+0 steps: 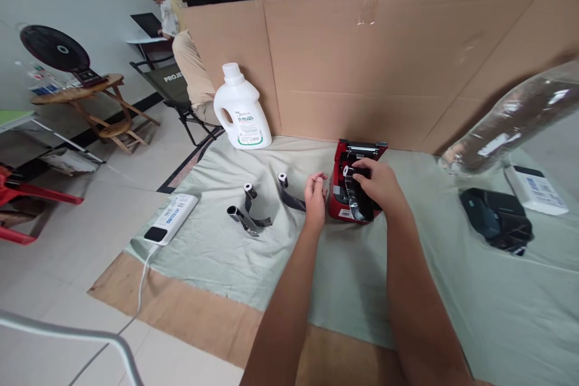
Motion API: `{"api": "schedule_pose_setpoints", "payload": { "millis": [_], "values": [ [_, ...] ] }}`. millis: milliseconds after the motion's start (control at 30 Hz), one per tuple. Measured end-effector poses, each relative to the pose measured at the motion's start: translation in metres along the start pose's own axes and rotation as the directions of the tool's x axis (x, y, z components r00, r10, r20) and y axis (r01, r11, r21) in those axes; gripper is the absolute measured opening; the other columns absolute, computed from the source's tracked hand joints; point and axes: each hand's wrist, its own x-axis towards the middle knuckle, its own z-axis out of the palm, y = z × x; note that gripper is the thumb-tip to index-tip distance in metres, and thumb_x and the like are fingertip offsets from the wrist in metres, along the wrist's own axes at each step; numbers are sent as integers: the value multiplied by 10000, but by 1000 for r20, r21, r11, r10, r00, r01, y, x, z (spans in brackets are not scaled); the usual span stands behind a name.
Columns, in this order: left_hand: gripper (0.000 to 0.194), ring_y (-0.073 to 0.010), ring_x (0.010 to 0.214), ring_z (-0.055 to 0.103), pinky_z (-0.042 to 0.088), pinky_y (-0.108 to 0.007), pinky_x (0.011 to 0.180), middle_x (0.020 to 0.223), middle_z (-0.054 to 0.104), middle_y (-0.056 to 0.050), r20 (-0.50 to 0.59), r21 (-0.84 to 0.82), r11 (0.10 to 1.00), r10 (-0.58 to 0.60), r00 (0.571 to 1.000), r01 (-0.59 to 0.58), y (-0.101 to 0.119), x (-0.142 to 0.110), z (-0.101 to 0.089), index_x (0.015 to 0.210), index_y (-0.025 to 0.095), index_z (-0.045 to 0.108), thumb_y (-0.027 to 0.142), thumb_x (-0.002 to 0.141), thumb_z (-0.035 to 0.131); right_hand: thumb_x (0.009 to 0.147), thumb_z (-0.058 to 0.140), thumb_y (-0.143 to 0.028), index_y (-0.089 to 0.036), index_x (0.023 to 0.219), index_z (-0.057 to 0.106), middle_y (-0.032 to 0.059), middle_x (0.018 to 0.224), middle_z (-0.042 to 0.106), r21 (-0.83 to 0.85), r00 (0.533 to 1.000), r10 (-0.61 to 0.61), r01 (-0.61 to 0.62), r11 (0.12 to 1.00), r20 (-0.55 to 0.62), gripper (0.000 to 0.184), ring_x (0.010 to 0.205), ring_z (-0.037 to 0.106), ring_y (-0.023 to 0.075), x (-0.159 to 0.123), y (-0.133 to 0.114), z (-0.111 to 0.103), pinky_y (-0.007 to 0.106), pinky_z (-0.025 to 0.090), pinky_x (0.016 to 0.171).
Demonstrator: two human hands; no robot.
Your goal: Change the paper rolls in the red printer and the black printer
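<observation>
A small red label printer [342, 160] stands open on a pale green cloth [217, 253]. My right hand [377, 184] is over its open bay, fingers closed on a dark ribbon roll [353, 190] that trails a black strip down the front. My left hand [315, 196] rests beside the printer's left side, fingers curled and touching its edge. Just left of that hand lies another ribbon roll [286, 187] with a loose black strip. Two more rolls [248, 208] lie further left on the cloth.
A white detergent jug [242, 110] stands against the cardboard wall [384, 66]. A white power strip [172, 217] lies at the cloth's left edge. A black device [497, 220], a white box [536, 190] and a clear plastic bag [511, 120] are at right. A person sits at back left.
</observation>
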Motion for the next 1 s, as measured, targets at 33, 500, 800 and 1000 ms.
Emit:
{"api": "schedule_pose_setpoints", "payload": {
  "millis": [33,500,800,1000],
  "values": [
    [287,-48,581,424,337,-185,512,1044,663,-28,8,5,1000,25,1000,-25,-2,-2,2,1044,207,660,461,913,643,822,615,-184,-247,1062,736,46,1138,760,-47,999,34,-33,998,9,275,1112,634,311,1,0,4,527,394,1023],
    [292,-209,1082,593,486,-353,974,1153,632,-90,243,337,842,355,903,-422,-11,-10,-8,1129,195,649,351,959,469,794,653,-251,-246,997,757,52,1035,774,-75,990,139,-136,988,28,229,1074,636,311,11,2,9,473,433,963],
    [350,-260,1131,528,428,-428,1021,1195,669,-58,641,452,303,545,541,-839,-6,-25,-8,992,269,777,197,724,563,869,563,-432,-202,1190,630,111,1243,674,264,879,106,23,964,-466,400,1096,600,244,21,19,-4,433,473,968],
    [184,-230,1049,558,430,-399,966,1098,685,-59,483,549,250,685,546,-798,-21,-47,3,816,234,735,163,763,574,828,584,-468,-219,1017,678,67,1038,684,468,905,165,42,883,-392,327,931,618,213,18,28,-1,389,493,893]
  ]
}}
